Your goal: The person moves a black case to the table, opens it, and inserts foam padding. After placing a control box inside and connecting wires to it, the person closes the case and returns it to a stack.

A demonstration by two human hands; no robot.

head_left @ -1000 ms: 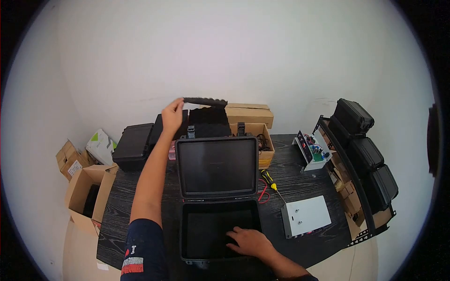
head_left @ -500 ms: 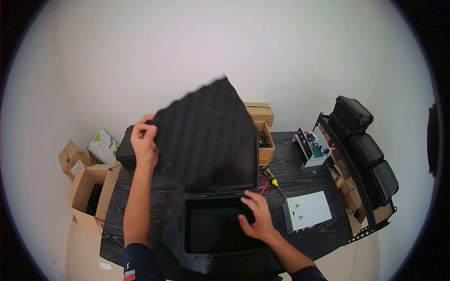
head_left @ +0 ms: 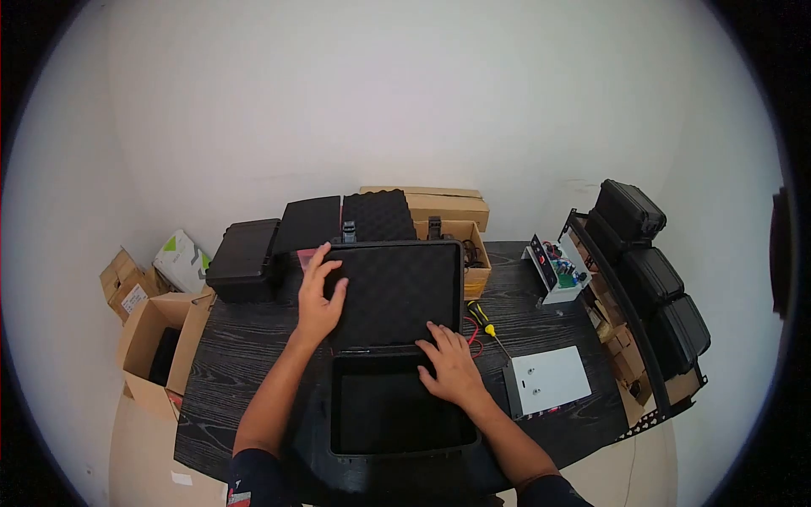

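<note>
A black hard case stands open at the middle of the table, its lid (head_left: pixel 461 291) raised and its base (head_left: pixel 405 455) toward me. A dark, faintly wavy foam sheet (head_left: pixel 393 291) lies inside the lid. My left hand (head_left: pixel 319 296) is at the lid's left side, fingers spread along its upper left edge and thumb over the foam. Near the foam's lower right part is my right hand (head_left: pixel 452 367), fingers apart, over the hinge side of the base. Neither hand grips anything that I can see. The base shows a plain dark interior.
Behind the lid are an egg-crate foam piece (head_left: pixel 376 209), a flat black panel (head_left: pixel 308 222) and cardboard boxes (head_left: pixel 448 203). A closed black case (head_left: pixel 243 258) stands left. Rightward lie a screwdriver (head_left: pixel 481 317), a white metal box (head_left: pixel 553 378), an open circuit unit (head_left: pixel 559 270) and a rack of cases (head_left: pixel 655 275).
The foam sheet, held up in my left hand before, now lies in the lid. My left hand has come down and right; my right hand has moved up slightly toward the lid.
</note>
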